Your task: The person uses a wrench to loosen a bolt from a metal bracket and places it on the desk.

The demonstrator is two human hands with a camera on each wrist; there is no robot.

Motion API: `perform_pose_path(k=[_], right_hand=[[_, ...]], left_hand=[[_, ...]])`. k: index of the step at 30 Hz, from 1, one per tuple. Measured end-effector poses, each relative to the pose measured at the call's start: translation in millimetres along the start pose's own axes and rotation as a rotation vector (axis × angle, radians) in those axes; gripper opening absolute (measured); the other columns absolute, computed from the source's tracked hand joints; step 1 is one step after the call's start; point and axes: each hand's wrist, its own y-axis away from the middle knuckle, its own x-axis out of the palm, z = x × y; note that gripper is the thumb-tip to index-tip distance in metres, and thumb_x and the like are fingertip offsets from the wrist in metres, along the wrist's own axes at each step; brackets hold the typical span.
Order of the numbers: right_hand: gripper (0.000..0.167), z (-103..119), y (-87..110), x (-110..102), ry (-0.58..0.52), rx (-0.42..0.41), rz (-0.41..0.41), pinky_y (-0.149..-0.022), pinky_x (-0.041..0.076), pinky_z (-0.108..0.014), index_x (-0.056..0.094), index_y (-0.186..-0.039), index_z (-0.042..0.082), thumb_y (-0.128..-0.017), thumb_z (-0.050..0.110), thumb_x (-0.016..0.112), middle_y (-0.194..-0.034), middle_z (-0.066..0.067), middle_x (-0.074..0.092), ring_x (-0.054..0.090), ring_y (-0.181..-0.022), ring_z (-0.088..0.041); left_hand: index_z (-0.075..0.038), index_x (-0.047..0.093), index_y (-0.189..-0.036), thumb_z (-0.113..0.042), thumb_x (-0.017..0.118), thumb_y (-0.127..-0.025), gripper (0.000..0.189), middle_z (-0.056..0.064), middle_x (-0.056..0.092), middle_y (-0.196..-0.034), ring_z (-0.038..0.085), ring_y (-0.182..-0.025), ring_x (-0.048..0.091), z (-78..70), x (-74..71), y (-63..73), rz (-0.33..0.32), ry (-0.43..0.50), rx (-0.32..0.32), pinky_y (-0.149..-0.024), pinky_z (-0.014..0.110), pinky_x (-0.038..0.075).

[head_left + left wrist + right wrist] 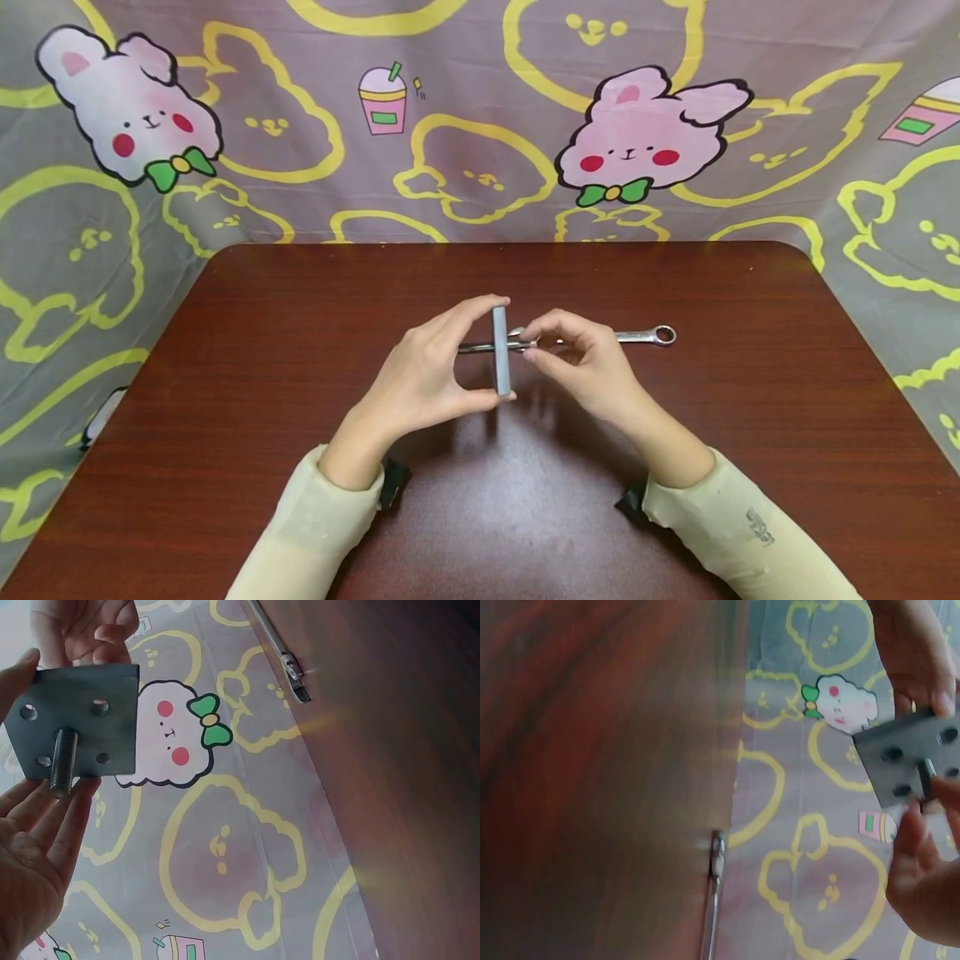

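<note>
My left hand [420, 375] grips a square grey metal plate [501, 358] by two opposite edges, thumb on the near one and fingers on the far one. The plate stands upright above the table, edge-on in the head view. Several round holes show near its corners in the left wrist view. A threaded bolt [64, 761] passes through the plate's middle and sticks out on both sides. On the plate's right side, my right hand [592, 362] pinches the bolt's end between thumb and fingers, which partly hide it.
Behind the right hand, a silver wrench [645, 337] lies on the dark red-brown table [262, 467], its ring end pointing right. A patterned cloth [480, 83] with cartoon rabbits hangs along the table's back and sides.
</note>
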Motion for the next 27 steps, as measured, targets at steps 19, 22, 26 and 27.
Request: perform_pose_path(k=[19,22,26,27], right_hand=[[0.016,3.1,-0.6,-3.9,-0.036,0.103,0.011,-0.067,0.057,-0.026,0.066,-0.105,-0.007,-0.097,0.005,0.059,-0.089,0.01,0.067,0.066,-0.071,-0.015],[0.012,2.4,-0.9,-2.5,-0.024,0.058,0.005,-0.066,0.056,-0.023,0.068,-0.103,-0.005,-0.093,0.0,0.063,-0.092,0.01,0.067,0.065,-0.075,-0.012],[0.017,0.3,-0.7,-0.6,0.047,-0.065,0.003,-0.061,0.051,-0.02,0.07,-0.099,0.0,-0.084,-0.009,0.07,-0.1,0.005,0.065,0.059,-0.08,-0.01],[0.02,0.5,-0.6,-0.3,0.058,-0.087,0.002,-0.06,0.05,-0.02,0.07,-0.098,0.001,-0.082,-0.01,0.071,-0.101,0.003,0.064,0.057,-0.08,-0.01]], left_hand=[[-0.01,0.048,-0.14,-0.033,0.092,-0.064,0.091,0.001,0.062,-0.133,0.014,-0.115,0.064,-2.7,-2.5,-0.2,0.01,0.004,0.017,-0.091,0.034,0.055],[-0.009,0.049,-0.14,-0.033,0.092,-0.064,0.091,0.002,0.063,-0.132,0.015,-0.115,0.064,-1.7,-2.4,-0.2,0.004,-0.003,0.02,-0.092,0.034,0.055],[-0.009,0.049,-0.14,-0.033,0.092,-0.063,0.091,0.002,0.063,-0.131,0.016,-0.115,0.064,-0.2,-1.9,-0.7,-0.005,-0.009,0.016,-0.092,0.035,0.055],[-0.009,0.049,-0.14,-0.033,0.092,-0.063,0.091,0.002,0.063,-0.131,0.016,-0.115,0.064,-0.1,-2.0,-0.8,-0.007,-0.009,0.015,-0.092,0.035,0.055]])
